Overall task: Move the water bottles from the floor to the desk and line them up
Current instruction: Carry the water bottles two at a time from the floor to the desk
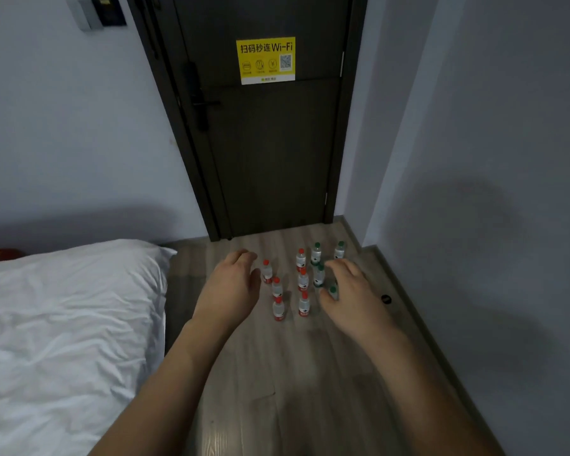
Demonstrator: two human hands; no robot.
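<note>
Two bare hands reach toward a cluster of water bottles standing upright on the wood floor before a dark door, caps up, long axes vertical; the left hand, fingers loosely spread and holding nothing, has red-capped bottles at its 3 o'clock; the right hand, likewise empty, looks nearer, a green-capped bottle partly hidden at its 9 o'clock; no desk shows.
</note>
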